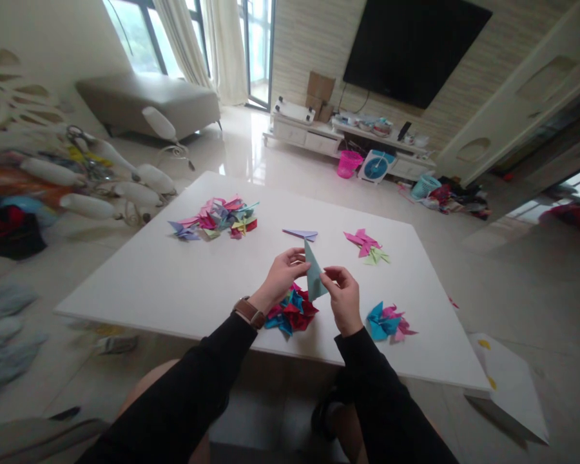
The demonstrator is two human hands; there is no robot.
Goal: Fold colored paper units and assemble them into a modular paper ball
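A folded piece of pale green paper (pixel 314 274) is held up over the white table (pixel 140 283) between both hands. My left hand (pixel 286 270) pinches its left edge near the upper part. My right hand (pixel 342 293) grips its right edge lower down, thumb against the paper. Just below lies a pile of red, blue and pink folded papers (pixel 294 312), partly hidden by my left hand and the green paper. Beyond the hands rests a narrow lilac folded paper (pixel 300 234). Blue and pink folded papers (pixel 385 322) lie to the right of my right hand.
At the table's far left is a large heap of multicoloured folded papers (pixel 222 216). Pink and light green folded papers (pixel 365 245) sit at the right. A lamp with white shades (pixel 125 190) stands off the left edge; a white box-like piece (pixel 510 380) is by the right corner.
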